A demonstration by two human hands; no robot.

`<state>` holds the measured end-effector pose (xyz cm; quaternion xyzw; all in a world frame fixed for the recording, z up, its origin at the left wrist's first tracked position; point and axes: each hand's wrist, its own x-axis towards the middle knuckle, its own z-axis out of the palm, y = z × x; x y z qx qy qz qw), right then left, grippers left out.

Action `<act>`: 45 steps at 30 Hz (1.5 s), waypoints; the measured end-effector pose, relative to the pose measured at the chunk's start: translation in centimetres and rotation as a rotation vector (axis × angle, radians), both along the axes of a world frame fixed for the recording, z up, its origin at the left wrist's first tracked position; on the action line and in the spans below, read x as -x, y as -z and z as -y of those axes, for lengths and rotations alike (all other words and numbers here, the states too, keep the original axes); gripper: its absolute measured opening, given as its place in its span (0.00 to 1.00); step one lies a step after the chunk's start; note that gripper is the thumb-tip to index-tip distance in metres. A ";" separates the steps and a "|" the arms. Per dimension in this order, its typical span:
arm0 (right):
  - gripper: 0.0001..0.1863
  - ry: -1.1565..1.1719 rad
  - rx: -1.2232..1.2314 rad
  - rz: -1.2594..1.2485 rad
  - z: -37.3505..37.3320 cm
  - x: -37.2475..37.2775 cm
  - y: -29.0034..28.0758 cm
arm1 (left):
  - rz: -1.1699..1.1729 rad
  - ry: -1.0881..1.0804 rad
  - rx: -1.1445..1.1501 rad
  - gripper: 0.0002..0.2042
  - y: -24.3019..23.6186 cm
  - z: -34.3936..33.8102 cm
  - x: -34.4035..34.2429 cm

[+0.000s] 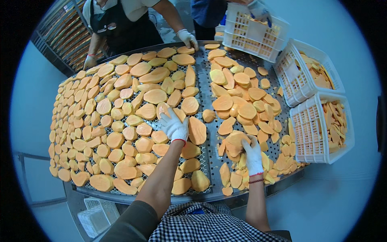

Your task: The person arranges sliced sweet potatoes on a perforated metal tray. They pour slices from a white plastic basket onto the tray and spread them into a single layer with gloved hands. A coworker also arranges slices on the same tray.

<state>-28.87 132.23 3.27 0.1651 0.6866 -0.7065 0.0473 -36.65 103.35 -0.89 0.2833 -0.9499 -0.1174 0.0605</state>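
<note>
My left hand [174, 127], in a white glove with a red cuff, lies over orange sweet potato slices [155, 96] on a wide mesh tray [203, 155]. Its fingers are spread and touch slices there; a large slice [197, 130] lies just right of the thumb. To the right, my gloved right hand [254, 156] is closed on a few sweet potato slices [237, 141] above a loose heap [246, 105] on the perforated metal table. Part of its grip is hidden by the slices and the back of the hand.
White crates [298, 76] of slices and trimmings line the table's right edge, another crate [322, 129] nearer me. Across the table stands a person in a dark apron [125, 28], gloved hands at the tray's rim; another person's glove [260, 11] is over the far crate. A rack [66, 40] stands far left.
</note>
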 end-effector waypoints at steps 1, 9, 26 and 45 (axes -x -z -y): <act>0.22 -0.016 0.039 0.057 -0.6 -0.3 0.0 | -0.022 0.004 0.047 0.47 0.8 -0.1 0.1; 0.23 -0.235 0.038 0.055 3.1 0.5 -2.7 | -0.074 0.035 0.095 0.43 2.5 0.7 0.5; 0.17 0.043 0.092 -0.097 15.1 5.3 5.7 | -0.245 -0.181 -0.364 0.34 0.1 5.0 0.3; 0.27 -0.225 0.778 0.231 21.3 8.0 3.7 | 0.254 0.270 -0.109 0.28 -3.4 11.5 3.2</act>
